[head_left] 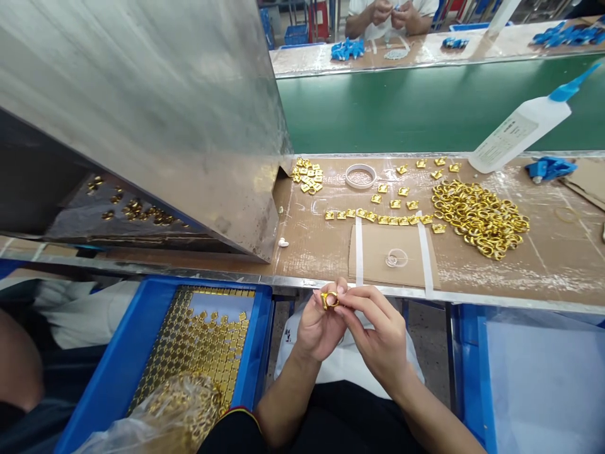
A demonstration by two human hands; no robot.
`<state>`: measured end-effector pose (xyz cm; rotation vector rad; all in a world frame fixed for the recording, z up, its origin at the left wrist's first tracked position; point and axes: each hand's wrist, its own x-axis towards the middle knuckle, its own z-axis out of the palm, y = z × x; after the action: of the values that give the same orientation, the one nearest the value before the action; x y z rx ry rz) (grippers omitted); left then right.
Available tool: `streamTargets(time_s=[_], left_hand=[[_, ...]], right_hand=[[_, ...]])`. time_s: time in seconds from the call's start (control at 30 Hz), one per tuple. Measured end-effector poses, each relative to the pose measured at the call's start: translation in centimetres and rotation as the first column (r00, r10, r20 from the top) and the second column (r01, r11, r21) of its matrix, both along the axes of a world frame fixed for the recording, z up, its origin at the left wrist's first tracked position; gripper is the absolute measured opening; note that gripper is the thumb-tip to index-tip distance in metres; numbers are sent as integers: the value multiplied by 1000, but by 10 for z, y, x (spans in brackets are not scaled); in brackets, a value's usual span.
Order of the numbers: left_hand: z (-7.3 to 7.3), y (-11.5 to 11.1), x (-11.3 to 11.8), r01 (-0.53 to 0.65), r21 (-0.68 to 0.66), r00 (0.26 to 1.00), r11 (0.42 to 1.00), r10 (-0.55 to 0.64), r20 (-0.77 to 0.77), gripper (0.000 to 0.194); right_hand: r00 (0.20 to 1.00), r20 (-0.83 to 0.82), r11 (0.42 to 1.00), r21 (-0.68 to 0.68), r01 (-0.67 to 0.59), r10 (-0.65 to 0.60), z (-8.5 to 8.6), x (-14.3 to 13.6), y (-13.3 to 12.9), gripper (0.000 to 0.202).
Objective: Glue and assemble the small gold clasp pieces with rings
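Note:
Above my lap, just off the table's front edge, my left hand pinches a gold ring with a square face. The thumb and forefinger of my right hand close on the band from the right. Whether anything small is also between those fingertips I cannot make out. Beyond my hands lies a cardboard pad taped down with white strips, with a clear round dish on it. A row of gold square-faced pieces runs along the pad's far edge.
A heap of gold rings lies right, near a tilted white bottle and blue clips. A tape roll lies further back. A metal housing stands left, above a blue tray of gold pieces. A co-worker's hands show across.

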<state>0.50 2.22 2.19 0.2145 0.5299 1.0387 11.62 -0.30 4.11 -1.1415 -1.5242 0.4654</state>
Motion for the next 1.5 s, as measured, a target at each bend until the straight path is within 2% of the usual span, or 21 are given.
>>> streamTargets(time_s=[0.27, 0.43, 0.6, 0.7, 0.87, 1.03, 1.17, 1.33, 1.5], left_hand=[[10, 1, 3, -16, -98, 999, 995, 19, 30, 49], [13, 4, 0, -36, -97, 994, 995, 45, 102, 45], [8, 6, -6, -27, -132, 991, 991, 44, 125, 45], [3, 7, -9, 0, -98, 991, 995, 13, 135, 45], [0, 7, -10, 35, -73, 993, 997, -27, 114, 49], [1, 6, -5, -34, -133, 993, 990, 49, 108, 45], [8, 8, 0, -102, -232, 992, 967, 118, 55, 38], [16, 11, 4, -143, -352, 984, 925, 171, 50, 41], [19, 10, 6, -177, -403, 977, 898, 209, 38, 47]], right_hand=[[1000, 0, 999, 20, 28, -28, -1, -3, 2, 15], [999, -33, 1000, -19, -16, 15, 1, -6, 7, 14], [991, -94, 995, -23, -100, 97, -1, -6, 13, 16], [977, -139, 987, 6, -161, 160, -4, -4, 16, 17], [969, -177, 984, -20, -178, 172, -7, 0, 17, 14], [981, -151, 989, -52, -135, 126, -10, -1, 18, 10], [989, -116, 995, -33, -96, 91, -11, -4, 18, 13], [994, -84, 998, -7, -63, 62, -12, -6, 17, 14], [998, -32, 998, -4, -56, 56, -13, -5, 18, 15]])
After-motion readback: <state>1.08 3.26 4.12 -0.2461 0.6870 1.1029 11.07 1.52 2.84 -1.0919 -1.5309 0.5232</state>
